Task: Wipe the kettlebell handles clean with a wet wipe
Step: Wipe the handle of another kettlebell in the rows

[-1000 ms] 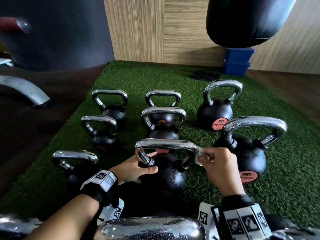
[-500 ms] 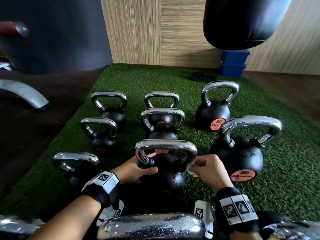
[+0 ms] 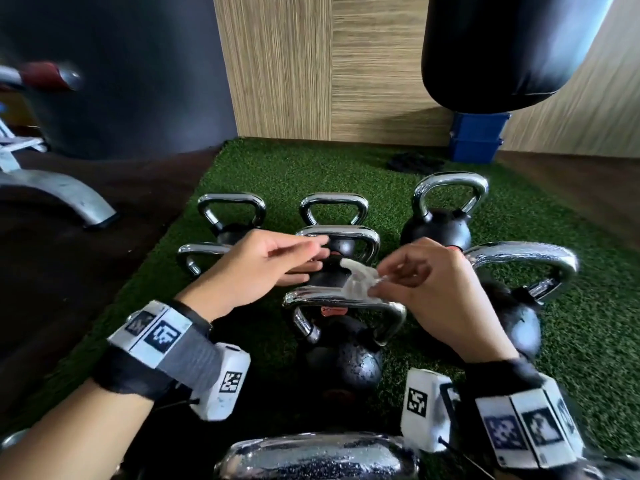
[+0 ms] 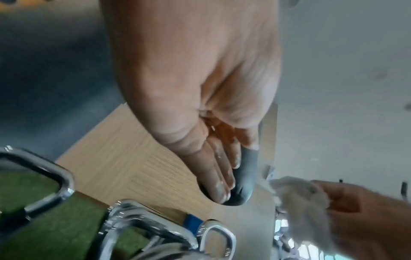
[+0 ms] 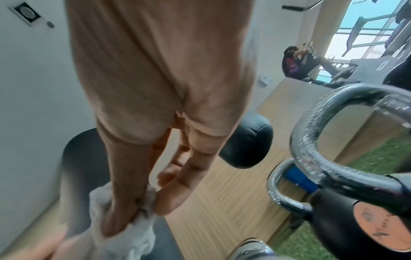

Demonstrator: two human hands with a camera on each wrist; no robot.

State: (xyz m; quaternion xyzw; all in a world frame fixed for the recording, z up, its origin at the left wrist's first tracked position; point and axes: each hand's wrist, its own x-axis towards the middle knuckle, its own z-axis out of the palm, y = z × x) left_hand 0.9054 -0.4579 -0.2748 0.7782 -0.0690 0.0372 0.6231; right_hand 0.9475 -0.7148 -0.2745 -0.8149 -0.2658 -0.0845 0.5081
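Pinching wet wipe (image 3: 360,283) above handle (image 3: 322,299)

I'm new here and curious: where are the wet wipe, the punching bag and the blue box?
wet wipe (image 3: 358,284): head view, on its crumpled middle.
punching bag (image 3: 512,46): head view, on its black lower body.
blue box (image 3: 476,142): head view, on its front side.

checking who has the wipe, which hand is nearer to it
Right. The right hand pinches the wipe in its fingers, above the centre kettlebell handle. The left hand is open beside it, fingertips close but not touching.
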